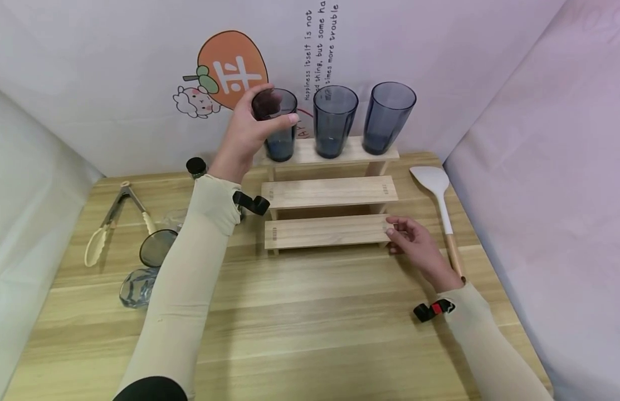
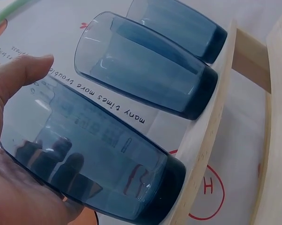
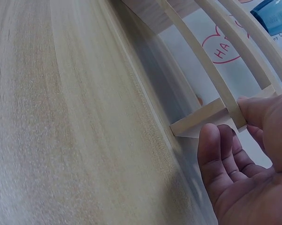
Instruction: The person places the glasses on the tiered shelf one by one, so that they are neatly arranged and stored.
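Observation:
Three blue-tinted glasses stand upright in a row on the top step of a three-step wooden rack [image 1: 330, 192]. My left hand [image 1: 244, 131] grips the leftmost glass [image 1: 281, 146] around its upper part, thumb in front; in the left wrist view its fingers show through the glass wall. Beside it are the middle glass [image 1: 335, 122] and the right glass [image 1: 388, 120], untouched. Down at the right end of the lowest step, my right hand [image 1: 417, 248] holds the board's end [image 3: 237, 119] between thumb and fingers. The two lower steps bear nothing.
To the right lies a white spatula [image 1: 432, 181] with a wooden handle. On the left are tongs [image 1: 121, 192], a dark round strainer-like piece [image 1: 156, 248], a clear glass [image 1: 136, 288] on its side and a black-capped container [image 1: 196, 166], partly behind my left arm. A printed cloth [image 1: 139, 44] hangs behind.

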The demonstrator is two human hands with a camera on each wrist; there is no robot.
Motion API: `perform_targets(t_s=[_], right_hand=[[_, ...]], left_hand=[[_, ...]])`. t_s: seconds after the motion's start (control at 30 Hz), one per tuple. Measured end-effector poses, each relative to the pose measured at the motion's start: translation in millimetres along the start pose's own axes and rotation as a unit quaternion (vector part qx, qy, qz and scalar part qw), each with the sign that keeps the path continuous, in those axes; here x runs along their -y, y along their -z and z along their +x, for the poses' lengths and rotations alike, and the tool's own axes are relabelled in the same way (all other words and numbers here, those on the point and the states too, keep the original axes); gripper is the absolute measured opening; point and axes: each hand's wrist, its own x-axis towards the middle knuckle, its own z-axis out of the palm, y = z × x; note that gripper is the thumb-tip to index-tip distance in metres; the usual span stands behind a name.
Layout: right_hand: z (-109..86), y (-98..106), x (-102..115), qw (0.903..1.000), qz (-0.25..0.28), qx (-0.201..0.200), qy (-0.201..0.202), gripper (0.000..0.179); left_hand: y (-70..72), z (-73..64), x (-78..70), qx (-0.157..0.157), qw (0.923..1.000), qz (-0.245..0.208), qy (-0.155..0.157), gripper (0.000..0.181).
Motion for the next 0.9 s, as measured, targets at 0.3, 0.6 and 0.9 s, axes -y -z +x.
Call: perform_targets(t_s=[0.3,0.6,0.9], right_hand=[[0.7,-0.7,-1.9,1.0,0.004,-0.005,-0.002,0.048],[0.9,-1.9,-3.4,0.9999,0.011,-0.011,-0.006,0.047],[1.5,-1.2,-5.3,0.9998,0.012,-0.011,-0.008,0.048]], left_hand=[[2.7,3.4,2.5,0.014,0.9997,-0.021,-0.003,0.086],[10.2,-9.4,5.4,-0.055,0.9983,-0.016,-0.013,0.06],[39.9,-55.3,29.6,-0.123,0.9887,0.07,-0.048,0.046]])
